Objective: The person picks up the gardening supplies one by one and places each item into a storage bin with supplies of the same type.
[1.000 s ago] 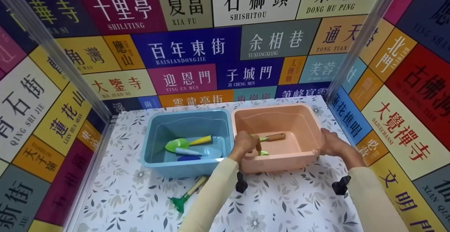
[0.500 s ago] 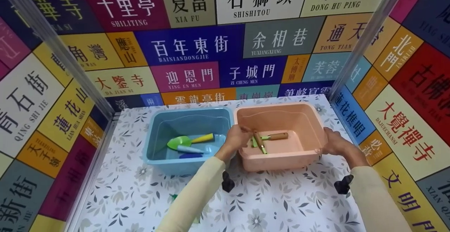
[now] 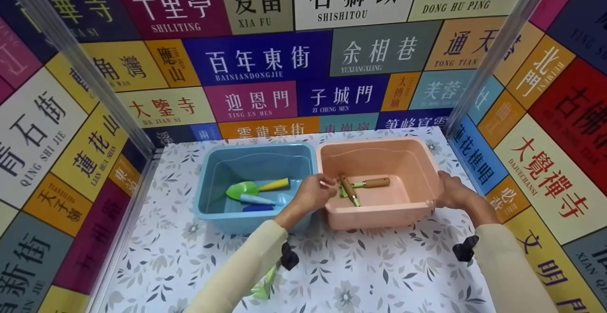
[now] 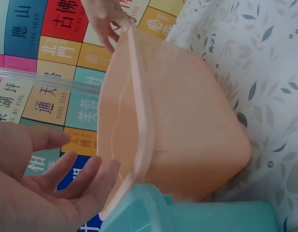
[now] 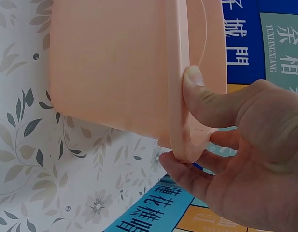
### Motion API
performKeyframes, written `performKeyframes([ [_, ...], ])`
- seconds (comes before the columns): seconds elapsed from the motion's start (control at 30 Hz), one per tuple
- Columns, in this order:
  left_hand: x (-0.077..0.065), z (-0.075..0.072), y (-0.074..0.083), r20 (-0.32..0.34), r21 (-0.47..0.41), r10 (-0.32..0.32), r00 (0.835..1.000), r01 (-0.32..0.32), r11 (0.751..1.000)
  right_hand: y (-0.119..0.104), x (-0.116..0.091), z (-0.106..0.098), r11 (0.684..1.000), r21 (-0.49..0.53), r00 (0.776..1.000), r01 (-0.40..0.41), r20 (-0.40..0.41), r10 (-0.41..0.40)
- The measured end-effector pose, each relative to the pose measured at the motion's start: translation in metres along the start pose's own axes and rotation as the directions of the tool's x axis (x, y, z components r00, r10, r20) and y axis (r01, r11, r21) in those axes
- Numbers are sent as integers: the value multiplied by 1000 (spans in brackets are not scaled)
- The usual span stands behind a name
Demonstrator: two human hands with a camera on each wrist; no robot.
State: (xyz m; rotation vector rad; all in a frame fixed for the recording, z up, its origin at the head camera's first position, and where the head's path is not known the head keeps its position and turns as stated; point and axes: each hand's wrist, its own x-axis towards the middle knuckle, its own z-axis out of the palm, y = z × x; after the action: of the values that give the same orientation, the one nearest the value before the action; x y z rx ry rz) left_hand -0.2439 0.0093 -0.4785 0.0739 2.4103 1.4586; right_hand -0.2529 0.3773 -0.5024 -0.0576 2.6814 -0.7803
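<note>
My left hand hovers over the meeting rims of the two bins, fingers loosely bent with nothing between them, as the left wrist view confirms. My right hand grips the right rim of the peach bin, thumb on one side and fingers on the other. Inside that bin lie two small garden tools: one brown-handled tool crosses the end of another brown-handled tool; their green heads are partly hidden. The blue bin stands against it on the left.
In the blue bin are a green trowel with a yellow handle, a light blue shovel and a dark blue piece. A green tool lies on the floral tabletop, partly behind my left sleeve. Sign-covered walls surround the table.
My left hand has let go of a brown-handled tool in the peach bin and moved up and left, out of it. My right hand keeps its grip on the rim.
</note>
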Motion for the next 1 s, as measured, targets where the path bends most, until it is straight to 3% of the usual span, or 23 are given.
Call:
performKeyframes([
  [0.17,-10,-5,-13,73,-15,-15,997,17,1000,1,-1,0,1000,-3,1000,0,-2,0],
  [0.37,-20,-9,-30,86,-55,-39,995,44,998,0,-2,0,1000,13,1000,-26,10,26],
  [0.57,-33,-17,-46,104,-31,-47,993,50,998,0,-3,0,1000,4,1000,20,-8,-20],
  [0.8,-45,-25,-68,145,-12,-11,989,13,1000,2,-3,-1,999,-21,1000,26,-12,-26],
  [1.0,-51,-26,-83,179,-29,-54,982,60,998,5,-4,-1,997,-41,997,72,-14,-72],
])
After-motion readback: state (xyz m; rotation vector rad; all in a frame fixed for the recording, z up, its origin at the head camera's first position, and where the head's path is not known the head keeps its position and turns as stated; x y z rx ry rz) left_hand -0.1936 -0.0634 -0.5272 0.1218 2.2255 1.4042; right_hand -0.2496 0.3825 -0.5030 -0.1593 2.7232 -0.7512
